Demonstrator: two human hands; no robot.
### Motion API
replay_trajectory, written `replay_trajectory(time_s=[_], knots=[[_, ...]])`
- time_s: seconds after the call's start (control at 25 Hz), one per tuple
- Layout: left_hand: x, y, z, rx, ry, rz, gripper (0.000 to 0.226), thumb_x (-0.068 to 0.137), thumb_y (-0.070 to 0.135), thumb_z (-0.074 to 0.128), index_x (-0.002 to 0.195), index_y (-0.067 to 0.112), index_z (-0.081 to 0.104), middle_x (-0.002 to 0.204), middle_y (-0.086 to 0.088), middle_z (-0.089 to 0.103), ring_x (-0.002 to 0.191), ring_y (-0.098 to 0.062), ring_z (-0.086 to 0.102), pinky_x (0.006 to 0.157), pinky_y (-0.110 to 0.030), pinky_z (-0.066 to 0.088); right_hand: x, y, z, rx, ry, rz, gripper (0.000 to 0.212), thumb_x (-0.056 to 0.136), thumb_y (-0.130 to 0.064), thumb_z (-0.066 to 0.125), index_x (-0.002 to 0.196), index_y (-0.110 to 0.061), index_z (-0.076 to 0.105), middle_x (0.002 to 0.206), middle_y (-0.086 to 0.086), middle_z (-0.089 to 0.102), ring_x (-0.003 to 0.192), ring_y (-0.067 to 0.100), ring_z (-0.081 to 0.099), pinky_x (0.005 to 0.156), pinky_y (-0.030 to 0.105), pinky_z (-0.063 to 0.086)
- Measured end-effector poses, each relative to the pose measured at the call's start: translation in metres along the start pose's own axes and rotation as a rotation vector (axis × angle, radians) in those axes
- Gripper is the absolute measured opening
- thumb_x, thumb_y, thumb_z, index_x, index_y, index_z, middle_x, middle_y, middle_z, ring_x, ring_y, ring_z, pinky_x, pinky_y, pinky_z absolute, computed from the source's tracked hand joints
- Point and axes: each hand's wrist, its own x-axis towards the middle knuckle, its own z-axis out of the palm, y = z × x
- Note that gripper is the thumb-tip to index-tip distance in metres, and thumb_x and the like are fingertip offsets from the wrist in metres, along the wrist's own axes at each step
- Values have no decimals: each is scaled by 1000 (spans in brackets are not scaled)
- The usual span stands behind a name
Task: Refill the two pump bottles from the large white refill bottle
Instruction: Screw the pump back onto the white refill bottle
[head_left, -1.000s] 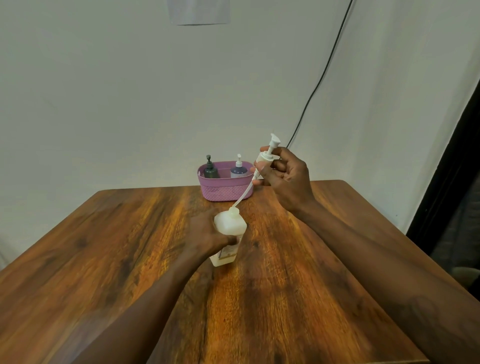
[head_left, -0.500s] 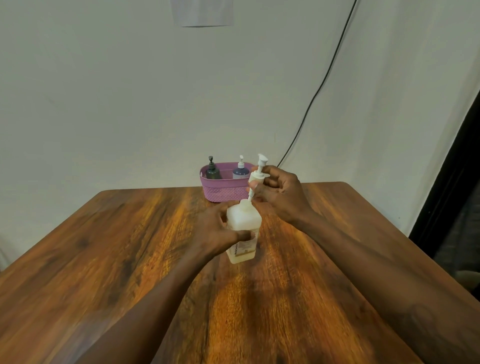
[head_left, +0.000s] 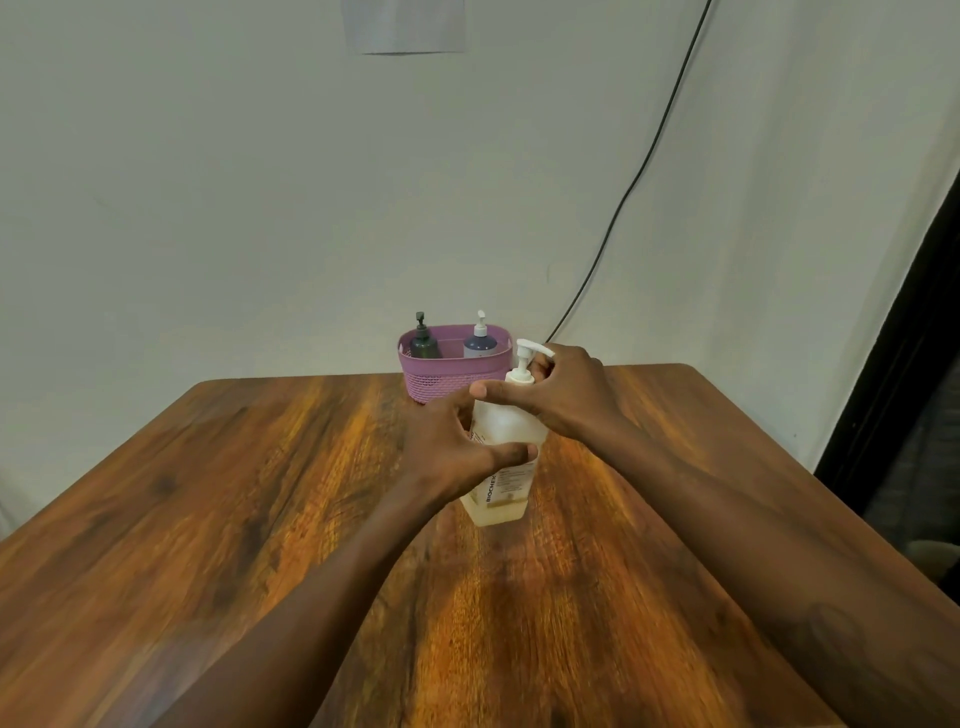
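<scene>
The large white refill bottle (head_left: 506, 486) stands upright in the middle of the wooden table (head_left: 260, 519). A little yellowish liquid shows at its bottom. My left hand (head_left: 452, 447) wraps around its body from the left. My right hand (head_left: 563, 392) is closed around the white pump head (head_left: 525, 358), which sits in the bottle's neck. At the far edge stands a pink basket (head_left: 452, 376) holding a dark green pump bottle (head_left: 423, 343) on the left and a blue-grey pump bottle (head_left: 480, 340) with a white pump on the right.
A black cable (head_left: 639, 171) runs down the white wall behind the basket. A dark opening (head_left: 914, 364) lies beyond the table's right edge. A paper sheet (head_left: 405, 26) hangs high on the wall.
My right hand has lowered the pump and its long tube down into the refill bottle. The pump head now sits on the neck. My left hand kept its hold on the bottle.
</scene>
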Motion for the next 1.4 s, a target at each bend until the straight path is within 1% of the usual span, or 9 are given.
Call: replay_trajectory(time_s=[0.2,0.28,0.44,0.56,0.68,0.92,1.04,1.16,1.4], knots=[[6,-6,-5,4,55,-54,80,56,63,88,127,34,66,109,14,73,90,0,69,75,-30,63,-5,3,-7,594,-304,51,46,94,-36,71,136,-22,60,123,-8,70,113,9,68,84,20,57],[6,-5,-7,-2,53,-47,80,56,63,88,128,33,66,110,13,74,91,-1,70,76,-32,63,-5,6,-3,575,-234,-9,40,93,-24,74,132,-18,66,118,-8,73,109,8,70,85,23,59],[4,-3,-8,-19,43,-6,75,60,58,89,127,37,65,108,17,73,92,0,70,76,-29,63,-2,1,-1,301,-5,10,53,65,-49,92,102,-18,71,90,-8,72,77,2,66,64,14,55],[6,-3,-9,-37,59,-1,80,59,58,90,130,30,65,116,9,74,95,-6,71,78,-31,63,0,-4,-4,470,-221,16,47,82,-48,80,121,-26,65,112,-11,72,104,8,69,81,21,57],[7,-4,-11,-77,55,5,80,60,52,92,131,29,65,116,10,73,97,-5,71,80,-33,63,0,-6,-9,567,-410,-38,36,96,-18,69,132,-24,65,122,-6,72,112,8,69,92,28,58],[6,-1,-10,-47,43,46,74,59,57,90,124,31,68,115,10,75,96,-4,71,77,-27,62,-4,-16,-7,163,29,8,58,56,-59,92,88,-19,65,82,-8,70,72,9,66,64,28,57],[8,2,-10,-88,61,30,72,59,57,91,124,36,66,108,14,75,92,-1,71,75,-27,63,-4,-16,-8,267,-125,-6,50,78,-55,81,111,-21,64,103,-9,70,91,8,66,73,22,56],[10,-1,-15,-137,44,17,73,60,52,93,126,35,67,108,16,74,94,-1,71,78,-34,63,-4,-12,-16,465,-354,7,45,95,-27,71,137,-18,61,123,-7,70,109,7,68,91,26,59],[5,11,-10,-83,51,50,68,58,57,91,119,40,68,102,19,75,91,3,71,74,-31,63,-12,-13,-6,217,174,27,42,61,-50,93,83,-23,70,74,-12,70,64,0,64,58,16,54]])
